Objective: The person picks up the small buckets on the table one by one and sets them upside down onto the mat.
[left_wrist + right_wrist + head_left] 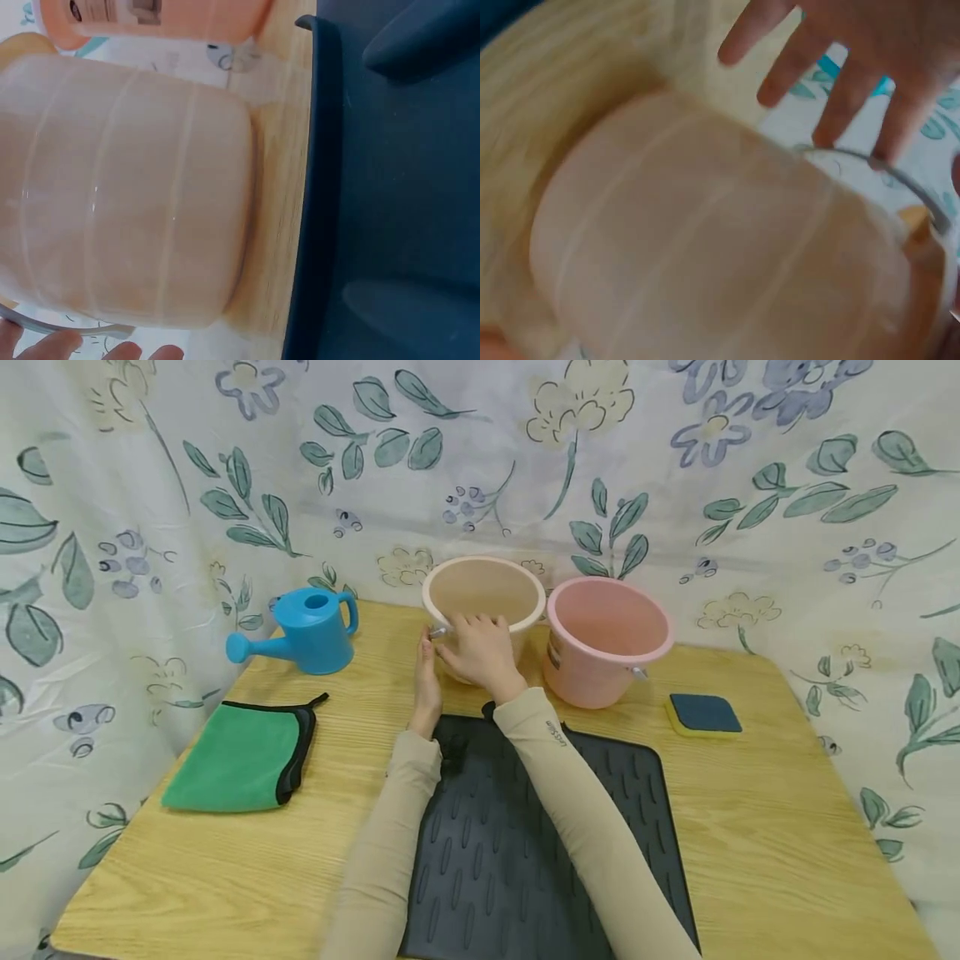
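A cream bucket [480, 589] stands upright behind the black mat, its ribbed side [135, 195] filling much of the left wrist view. My right hand [483, 652] lies across its near rim, fingers over the edge and thumb outside, gripping the rim. At the bucket's left side is my left hand [427, 681], pointing up with fairly straight, spread fingers [847, 97]. Its fingertips touch the thin grey handle [907, 184], which hangs down that side. Beside it on the right is a pink bucket [607, 639].
A blue watering can [311, 631] stands at the back left, with a folded green cloth [240, 756] in front. A blue-and-yellow sponge [703, 714] lies right. Under my forearms is the black ridged mat [495, 868]. A floral curtain [480, 460] borders the wooden table [787, 843].
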